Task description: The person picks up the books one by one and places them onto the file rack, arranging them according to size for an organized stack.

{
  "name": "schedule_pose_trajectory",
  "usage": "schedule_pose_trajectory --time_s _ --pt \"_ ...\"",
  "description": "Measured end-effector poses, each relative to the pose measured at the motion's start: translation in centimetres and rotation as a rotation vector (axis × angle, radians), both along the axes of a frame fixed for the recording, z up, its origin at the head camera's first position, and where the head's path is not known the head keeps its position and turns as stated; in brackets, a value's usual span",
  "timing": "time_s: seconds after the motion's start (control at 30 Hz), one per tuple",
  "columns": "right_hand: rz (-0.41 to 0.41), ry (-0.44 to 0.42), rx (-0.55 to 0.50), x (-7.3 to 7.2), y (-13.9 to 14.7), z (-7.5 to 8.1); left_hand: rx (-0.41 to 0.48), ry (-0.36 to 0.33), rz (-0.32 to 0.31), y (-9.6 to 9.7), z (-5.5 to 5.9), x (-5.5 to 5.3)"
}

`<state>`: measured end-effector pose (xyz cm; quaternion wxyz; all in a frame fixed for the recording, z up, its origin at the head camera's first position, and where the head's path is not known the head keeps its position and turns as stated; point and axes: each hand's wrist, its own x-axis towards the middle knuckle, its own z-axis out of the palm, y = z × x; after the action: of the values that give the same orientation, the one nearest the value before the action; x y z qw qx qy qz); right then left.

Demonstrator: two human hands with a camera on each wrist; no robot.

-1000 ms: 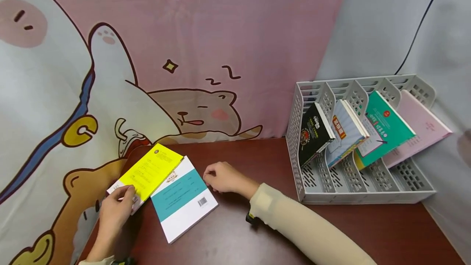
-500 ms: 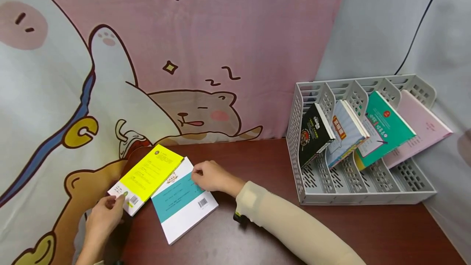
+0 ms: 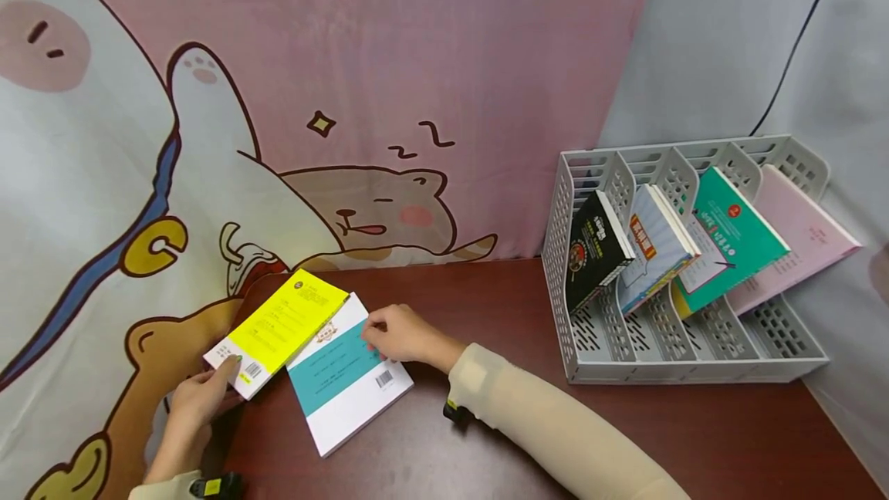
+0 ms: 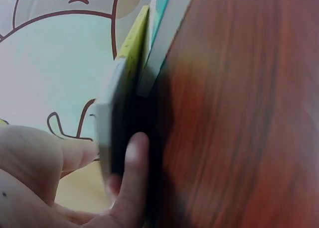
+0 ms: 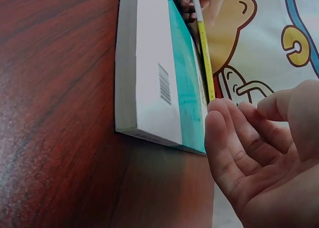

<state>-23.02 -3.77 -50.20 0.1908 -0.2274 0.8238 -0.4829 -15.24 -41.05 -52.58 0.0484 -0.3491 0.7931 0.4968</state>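
Observation:
My left hand [image 3: 197,401] pinches the near corner of a yellow and white book [image 3: 290,318], thumb on top and fingers beneath. In the left wrist view, that corner of the book lies between the thumb and fingers. The book's right edge overlaps a white and teal book [image 3: 350,407] with a barcode, lying flat on the table. My right hand [image 3: 406,336] hovers over the right edge of the teal book, fingers loosely curled around nothing. In the right wrist view, the fingers [image 5: 232,153] appear next to the teal book; whether they touch it I cannot tell.
On the right of the brown table [image 3: 500,330] stands a grey slotted rack [image 3: 681,373] with dividers. It holds a black book [image 3: 593,253], a light blue one [image 3: 653,245], a green one [image 3: 739,238] and a pink one [image 3: 799,241]. A cartoon-printed cloth [image 3: 486,99] hangs behind.
My left hand slid off the yellow book toward its near corner, then took hold there. My right hand moved left over the teal book's edge. Both books have hardly moved.

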Motion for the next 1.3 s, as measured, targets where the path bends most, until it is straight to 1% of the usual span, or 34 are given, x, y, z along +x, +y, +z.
schedule_pose_trajectory --time_s 0.07,0.13,0.23,0.33,0.5,0.6,0.7,0.77,0.87,0.97,1.07,1.1,1.2,1.3 --pt "0.003 -0.002 -0.011 -0.1 0.1 -0.2 -0.002 0.000 0.008 0.1 0.1 -0.2" --pt "0.008 0.002 -0.018 -0.1 0.3 -0.3 -0.001 0.024 0.019 0.4 0.1 -0.5" --pt "0.004 0.002 -0.025 -0.2 0.5 -0.6 0.023 0.089 0.050 1.0 0.0 -1.3" --pt "-0.006 -0.005 -0.035 -0.3 0.8 -0.8 0.056 0.162 0.098 1.8 -0.2 -1.9" --pt "-0.021 -0.014 -0.052 -0.3 1.4 -1.1 0.088 0.256 0.193 2.5 0.0 -2.2" --pt "-0.023 -0.014 -0.060 -0.4 1.8 -1.1 0.097 0.283 0.218 2.7 0.4 -2.4" --pt "-0.034 -0.010 -0.069 -0.5 2.2 -0.9 0.096 0.293 0.222 3.0 0.8 -2.6" --pt "-0.048 -0.016 -0.082 -0.6 2.5 -0.8 0.090 0.301 0.212 3.3 1.2 -2.6" --pt "-0.079 -0.032 -0.102 -0.8 2.7 -0.6 0.080 0.311 0.170 4.1 2.0 -2.5" --pt "-0.149 -0.048 -0.116 -1.1 2.8 -0.5 0.053 0.321 0.099 5.3 2.8 -2.1" --pt "-0.229 -0.062 -0.103 -1.4 2.8 -0.5 0.051 0.330 0.021 6.6 3.5 -1.8" --pt "-0.251 -0.071 -0.099 -1.5 2.9 -0.5 0.053 0.323 -0.005 7.1 3.7 -1.7" --pt "-0.280 -0.146 -0.125 -1.8 3.0 -0.3 0.088 0.312 -0.068 8.3 4.3 -1.6" --pt "-0.273 -0.255 -0.207 -2.0 3.6 -0.1 0.108 0.312 -0.118 9.4 4.8 -1.5"
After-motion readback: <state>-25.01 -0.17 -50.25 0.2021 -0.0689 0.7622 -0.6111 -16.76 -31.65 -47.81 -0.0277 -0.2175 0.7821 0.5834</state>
